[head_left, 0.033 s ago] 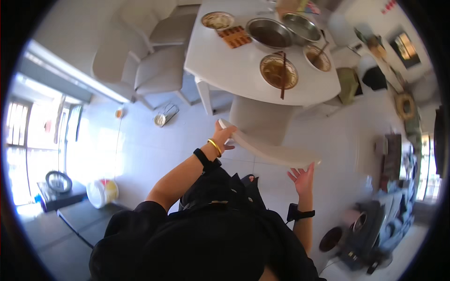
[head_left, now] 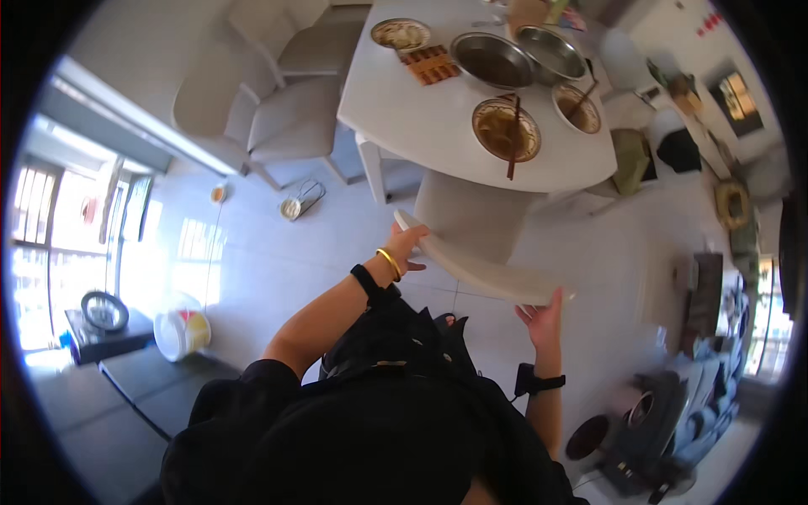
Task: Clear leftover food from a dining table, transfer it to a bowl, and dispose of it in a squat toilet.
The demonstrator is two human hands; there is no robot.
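Note:
A pale chair (head_left: 467, 215) stands at the near side of the white table, its cushioned seat partly under the tabletop. Its curved backrest (head_left: 480, 274) runs between my hands. My left hand (head_left: 404, 247), below a gold bangle and a black wrist strap, is closed around the left end of the backrest. At the right end, my right hand (head_left: 543, 321) holds the edge, some fingers behind it and others against the near side. On the table, a patterned bowl (head_left: 506, 131) with brown chopsticks (head_left: 514, 147) across it is nearest the chair.
The white table (head_left: 396, 109) also bears two metal basins (head_left: 491, 61), another bowl (head_left: 578, 109), a plate (head_left: 401, 34) and a wooden trivet (head_left: 430, 65). Further chairs (head_left: 295, 122) stand at left. A white bucket (head_left: 181, 334) is on the floor, lower left.
The view has shifted slightly, so the table and its dishes appear a little further right. Both hands stay on the chair's backrest.

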